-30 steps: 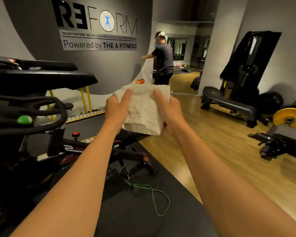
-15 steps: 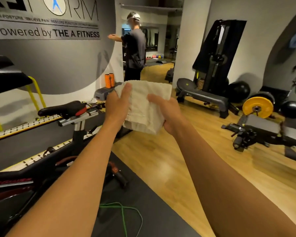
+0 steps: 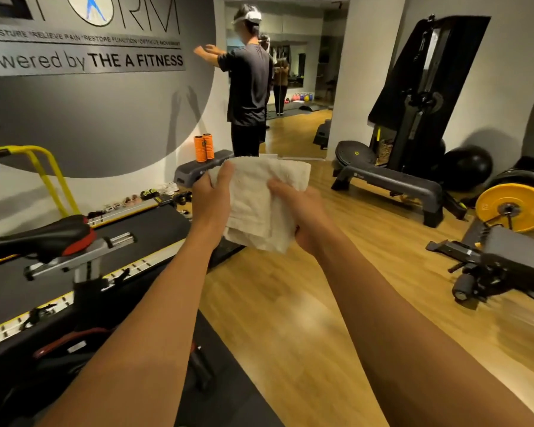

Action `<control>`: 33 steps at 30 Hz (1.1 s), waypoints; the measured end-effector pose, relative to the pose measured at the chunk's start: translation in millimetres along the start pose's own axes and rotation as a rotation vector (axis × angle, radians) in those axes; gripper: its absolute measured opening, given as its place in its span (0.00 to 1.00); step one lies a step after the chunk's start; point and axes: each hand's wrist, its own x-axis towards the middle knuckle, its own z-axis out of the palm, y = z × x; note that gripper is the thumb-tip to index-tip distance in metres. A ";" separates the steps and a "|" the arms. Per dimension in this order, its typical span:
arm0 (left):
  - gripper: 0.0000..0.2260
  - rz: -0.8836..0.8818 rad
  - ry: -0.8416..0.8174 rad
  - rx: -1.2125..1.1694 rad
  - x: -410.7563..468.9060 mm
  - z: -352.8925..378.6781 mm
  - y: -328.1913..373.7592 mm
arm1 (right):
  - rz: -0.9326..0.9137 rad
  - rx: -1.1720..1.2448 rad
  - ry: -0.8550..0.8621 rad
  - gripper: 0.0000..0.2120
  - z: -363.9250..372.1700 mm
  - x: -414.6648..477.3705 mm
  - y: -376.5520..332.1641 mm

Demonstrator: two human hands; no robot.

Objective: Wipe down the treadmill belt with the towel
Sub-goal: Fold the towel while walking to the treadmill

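Currently the folded white towel [image 3: 261, 198] is at frame centre, held in mid-air over the wood floor [image 3: 290, 303] between both hands. Left hand [image 3: 210, 200] grip clamps its left edge; right hand [image 3: 304, 212] grip wraps its lower right side. It is well apart from the treadmill belt [image 3: 158, 224], the dark strip at centre left behind the bike saddle [image 3: 40, 235]

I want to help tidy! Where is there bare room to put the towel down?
The wooden floor between the treadmill belt and the grey step platform is bare. The belt beyond the bike saddle is bare too. It is crowded around the yellow weight plate.
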 end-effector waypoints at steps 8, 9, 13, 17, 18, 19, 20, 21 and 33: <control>0.20 0.026 0.011 0.001 150.3 96.5 -41.6 | 0.025 -0.011 0.037 0.09 -36.6 182.0 -4.4; 0.20 0.021 0.012 0.014 168.7 107.6 -46.8 | 0.027 -0.003 0.033 0.08 -40.6 203.4 -5.5; 0.15 0.046 0.025 0.031 238.1 150.0 -63.3 | 0.020 0.028 0.017 0.08 -56.6 294.6 -6.1; 0.10 0.058 0.059 0.015 308.1 189.2 -88.2 | 0.009 0.041 -0.037 0.13 -72.3 390.8 1.4; 0.11 0.048 0.074 0.007 324.1 199.5 -91.9 | 0.010 0.043 -0.054 0.15 -75.1 415.1 2.9; 0.11 0.034 0.094 -0.002 342.2 209.4 -96.2 | 0.014 0.044 -0.070 0.16 -77.6 439.2 3.0; 0.12 0.026 0.121 -0.002 359.6 219.4 -99.9 | 0.021 0.042 -0.085 0.16 -79.9 463.1 2.5; 0.12 0.029 0.152 0.005 377.3 228.4 -104.0 | 0.027 0.039 -0.105 0.15 -81.8 485.9 1.7; 0.15 0.060 0.330 0.052 605.2 278.6 -167.5 | 0.014 0.018 -0.328 0.13 -48.0 752.2 16.6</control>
